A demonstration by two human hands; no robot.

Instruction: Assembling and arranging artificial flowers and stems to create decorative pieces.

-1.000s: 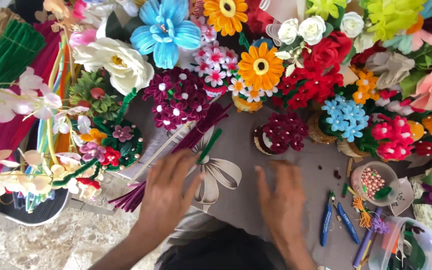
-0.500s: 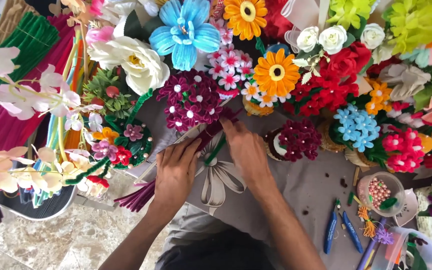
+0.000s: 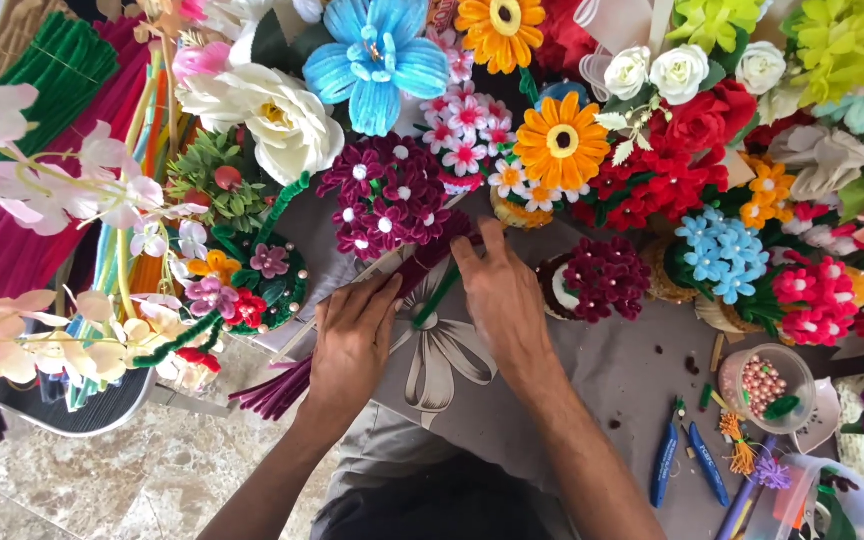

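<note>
Cup: clear plastic cup of pink beads (image 3: 764,385), far right.
Left hand (image 3: 352,340): flat, fingers loose, on dark purple fuzzy sticks (image 3: 282,385).
Right hand (image 3: 500,300): fingers together, pressing green fuzzy stem (image 3: 436,297).

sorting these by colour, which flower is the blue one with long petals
The big blue lily at top centre, above the maroon bunch. The other blue flowers, on the right, are a cluster of small blooms.

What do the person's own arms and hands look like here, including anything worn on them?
Both forearms are bare, with no sleeves in view. The left hand and the right hand wear no gloves, and no rings, watch or bracelets show. No markings can be made out.
</note>
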